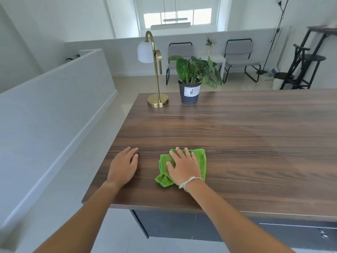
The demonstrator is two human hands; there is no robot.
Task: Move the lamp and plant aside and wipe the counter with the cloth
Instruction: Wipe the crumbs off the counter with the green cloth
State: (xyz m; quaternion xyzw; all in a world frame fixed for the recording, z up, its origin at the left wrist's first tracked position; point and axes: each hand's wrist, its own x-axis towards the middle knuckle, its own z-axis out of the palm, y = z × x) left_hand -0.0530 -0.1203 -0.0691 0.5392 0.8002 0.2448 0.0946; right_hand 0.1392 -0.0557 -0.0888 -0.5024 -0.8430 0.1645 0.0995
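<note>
A green cloth (201, 162) lies bunched on the dark wood counter (237, 136) near its front edge. My right hand (183, 166) presses flat on top of the cloth, fingers spread. To its left, my left hand (124, 166) rests palm down on the bare counter, holding nothing. At the far left corner of the counter stands a brass lamp (157, 102) with a white shade. Just right of it sits a leafy plant (190, 94) in a dark pot.
The counter's left edge drops to a pale floor beside a white half wall (54, 99). Beyond the counter stand two grey chairs (240, 57), a small white table (217, 60) and a black stool and rack (308, 64). Dark cabinet fronts (182, 225) sit under the counter.
</note>
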